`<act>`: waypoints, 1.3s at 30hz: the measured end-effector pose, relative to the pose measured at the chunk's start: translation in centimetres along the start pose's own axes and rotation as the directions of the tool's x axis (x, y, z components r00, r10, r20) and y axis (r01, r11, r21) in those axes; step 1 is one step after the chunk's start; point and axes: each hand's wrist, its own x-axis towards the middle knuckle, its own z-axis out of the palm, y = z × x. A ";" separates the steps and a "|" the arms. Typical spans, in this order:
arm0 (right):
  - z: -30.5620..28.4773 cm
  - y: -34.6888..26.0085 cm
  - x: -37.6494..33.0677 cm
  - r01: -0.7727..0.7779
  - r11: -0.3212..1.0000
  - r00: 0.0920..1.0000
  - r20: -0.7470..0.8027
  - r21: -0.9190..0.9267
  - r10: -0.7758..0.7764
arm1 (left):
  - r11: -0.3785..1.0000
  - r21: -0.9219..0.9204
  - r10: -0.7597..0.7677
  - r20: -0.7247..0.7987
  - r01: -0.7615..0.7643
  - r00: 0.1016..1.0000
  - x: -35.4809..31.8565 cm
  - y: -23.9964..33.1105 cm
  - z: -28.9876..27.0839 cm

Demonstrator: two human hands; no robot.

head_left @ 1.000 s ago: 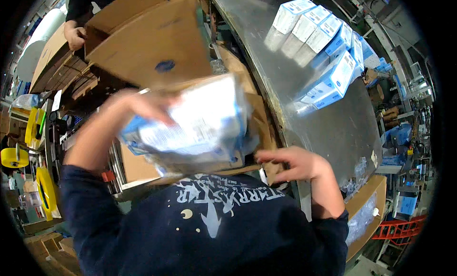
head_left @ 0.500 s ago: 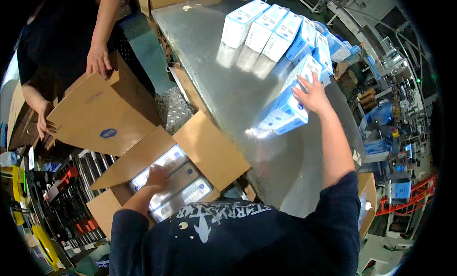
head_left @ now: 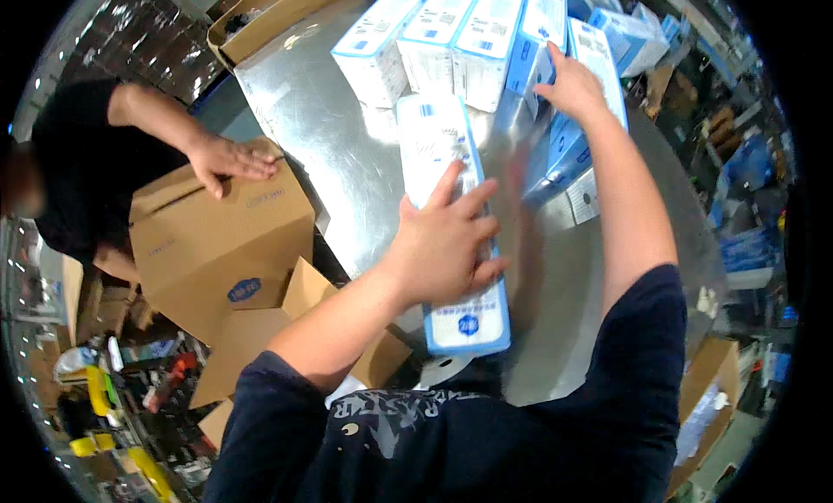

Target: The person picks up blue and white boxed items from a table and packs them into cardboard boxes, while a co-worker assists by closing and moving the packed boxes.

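My left hand [head_left: 451, 238] grips a long white box with blue edges [head_left: 468, 325] from above, its thumb on one side and its fingers spread over the other. The box lies on the metal table, close to my body. My right hand [head_left: 577, 91] reaches to the far row, thumb and forefinger apart at a blue-and-white box [head_left: 544, 17]. Its fingers are not closed round that box. Left of it stand three similar boxes: one white box [head_left: 490, 34], another [head_left: 438, 34] and a third [head_left: 377, 47]. Beneath my right wrist is a further box [head_left: 566, 151].
A metal table [head_left: 304, 95] spans the middle. At left, a co-worker's hand [head_left: 230, 160] lies flat on a brown carton [head_left: 226, 251]. Open carton flaps [head_left: 382, 360] stand beside my left forearm. Another open carton [head_left: 716, 399] is at lower right.
My left hand has left the open carton and now grips a box on the table. My right hand has moved to the far row. The co-worker's carton looks more closed on top. The view has shifted.
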 end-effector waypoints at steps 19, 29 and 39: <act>2.9 0.6 0.9 0.055 0.989 0.998 0.030 -0.138 -0.051 | 0.997 -0.077 -0.018 -0.084 0.011 0.996 6.1 -3.1 2.1; -4.9 4.8 -12.2 -0.064 0.991 0.995 0.079 0.119 0.055 | 0.999 -0.053 0.000 -0.113 -0.006 0.994 6.1 -2.9 2.6; -0.1 9.4 -30.2 -0.756 0.317 0.566 0.815 0.573 -0.123 | -0.104 -0.943 -0.249 0.333 0.317 0.909 -10.6 0.9 5.0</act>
